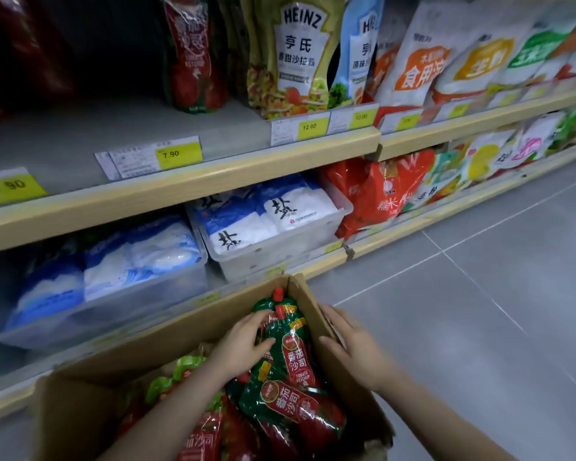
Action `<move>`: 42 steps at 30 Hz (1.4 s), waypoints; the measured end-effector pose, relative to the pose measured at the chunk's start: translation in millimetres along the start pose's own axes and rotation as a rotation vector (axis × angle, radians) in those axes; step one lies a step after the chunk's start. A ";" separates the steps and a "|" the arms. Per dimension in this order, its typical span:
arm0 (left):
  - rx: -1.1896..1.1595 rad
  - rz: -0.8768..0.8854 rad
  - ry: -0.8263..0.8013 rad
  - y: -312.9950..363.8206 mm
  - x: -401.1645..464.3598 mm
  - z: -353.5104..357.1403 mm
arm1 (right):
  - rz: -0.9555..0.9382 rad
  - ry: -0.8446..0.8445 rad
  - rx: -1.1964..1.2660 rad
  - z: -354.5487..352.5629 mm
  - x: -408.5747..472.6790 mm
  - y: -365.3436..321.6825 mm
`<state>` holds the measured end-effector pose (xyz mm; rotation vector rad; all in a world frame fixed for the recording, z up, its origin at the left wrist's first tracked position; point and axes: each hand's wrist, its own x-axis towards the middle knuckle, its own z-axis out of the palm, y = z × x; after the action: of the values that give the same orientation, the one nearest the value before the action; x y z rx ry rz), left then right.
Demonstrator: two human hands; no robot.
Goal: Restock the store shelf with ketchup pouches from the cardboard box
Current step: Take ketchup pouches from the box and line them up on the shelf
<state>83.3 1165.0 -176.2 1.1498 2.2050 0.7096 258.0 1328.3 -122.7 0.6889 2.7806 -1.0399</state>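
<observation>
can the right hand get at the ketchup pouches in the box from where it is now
Probably yes: the right hand rests on the cardboard box wall, the box top is open, and the ketchup pouches lie just inside it.

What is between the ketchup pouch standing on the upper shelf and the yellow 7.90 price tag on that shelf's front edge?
Only bare grey shelf lies between the ketchup pouch and the 7.90 price tag, as the head view shows.

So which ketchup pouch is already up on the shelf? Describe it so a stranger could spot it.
Start at the upper shelf with the yellow price tags. Its left stretch is mostly bare, and one red ketchup pouch stands upright there, just left of the Heinz salad dressing pouch. It is the only red pouch in that row, matching those in the cardboard box.
</observation>
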 end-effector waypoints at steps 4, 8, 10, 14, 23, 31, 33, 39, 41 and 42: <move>0.002 -0.026 0.023 0.8 14.1 14.5 | 0.002 0.038 0.054 7.2 3.6 1.5; -0.082 -0.079 0.100 5.7 22.2 16.1 | -0.010 0.024 0.049 8.0 4.7 1.6; -0.198 -0.089 0.099 7.6 21.0 14.3 | -0.019 0.027 0.050 8.2 4.2 0.6; -0.387 -0.058 0.076 16.4 10.6 2.4 | -0.045 0.028 0.033 5.0 4.1 -1.4; -0.424 0.200 0.049 72.0 -2.7 -69.7 | -0.174 -0.032 0.278 -36.6 20.5 -46.0; -0.469 0.206 0.298 115.0 -9.7 -152.8 | -0.225 0.011 0.601 -93.0 44.5 -106.5; -0.411 0.146 0.265 115.3 -15.7 -158.4 | -0.247 0.049 0.609 -108.7 46.8 -120.1; -0.310 0.083 0.318 125.5 -24.5 -159.2 | -0.291 0.117 0.740 -154.4 50.2 -156.2; -0.306 0.116 0.395 132.4 -22.6 -169.2 | -0.329 0.138 0.778 -163.4 49.7 -162.7; -0.313 0.134 0.423 135.4 -21.5 -174.1 | -0.349 0.126 0.772 -166.6 48.6 -165.4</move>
<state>51.4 1179.3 42.6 1.0643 2.2464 1.4104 152.6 1343.6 92.0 0.3127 2.5957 -2.2563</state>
